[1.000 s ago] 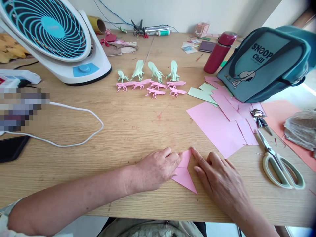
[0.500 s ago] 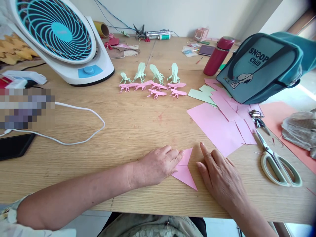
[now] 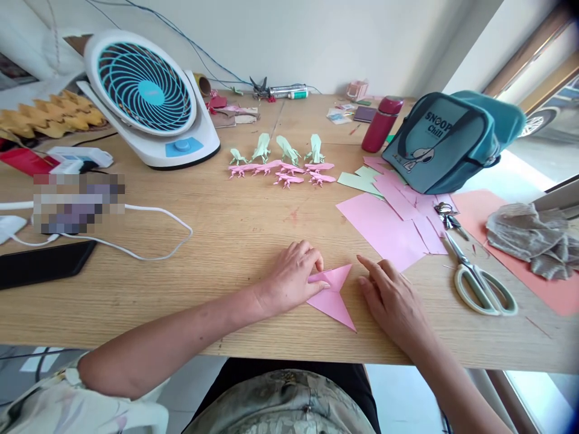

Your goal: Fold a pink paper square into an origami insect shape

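A folded pink paper (image 3: 333, 295) lies near the front edge of the wooden table (image 3: 235, 229). My left hand (image 3: 293, 278) is closed in a pinch on a raised flap at the paper's left side. Just right of the paper, my right hand (image 3: 392, 300) rests on the table with its fingers stretched out, the forefinger pointing toward the paper's upper tip without holding it.
Loose pink sheets (image 3: 389, 217) and scissors (image 3: 479, 282) lie to the right, with a teal bag (image 3: 446, 141) and red flask (image 3: 380, 123) behind. Several small paper figures (image 3: 283, 160) stand mid-table. A fan (image 3: 149, 99), white cable (image 3: 149, 232) and black phone (image 3: 40, 265) are at left.
My left fingers have curled and lifted a flap of the pink paper. My right hand has drawn off the paper to its right. The camera has tilted up.
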